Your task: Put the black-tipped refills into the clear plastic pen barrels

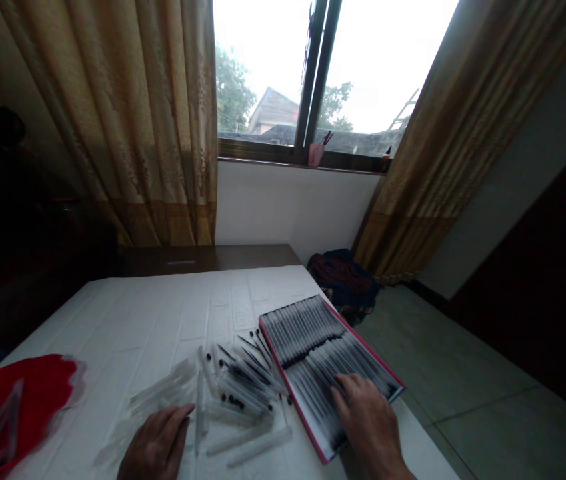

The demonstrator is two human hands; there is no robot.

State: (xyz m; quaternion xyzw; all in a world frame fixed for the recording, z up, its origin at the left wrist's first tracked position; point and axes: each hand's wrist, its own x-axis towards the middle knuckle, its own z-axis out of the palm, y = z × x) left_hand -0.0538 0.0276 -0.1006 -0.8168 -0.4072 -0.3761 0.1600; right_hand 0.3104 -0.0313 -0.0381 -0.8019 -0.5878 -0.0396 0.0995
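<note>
My right hand (370, 423) lies flat, fingers spread, on a shallow red-edged tray (289, 383) packed with rows of clear pen tubes with dark tips. My left hand (157, 443) rests near the table's front edge, fingers curled down against a clear tube (199, 413) that stands out from under them; whether it grips the tube is hard to tell. Between the hands lies a loose heap of clear tubes and black-tipped refills (243, 387).
A white brick-patterned table (163, 313) carries it all. A red plastic bag (17, 400) with clear tubes lies at the front left. Beyond are a brown ledge, tan curtains (127, 120), a window, and a dark bundle (345, 277) on the floor.
</note>
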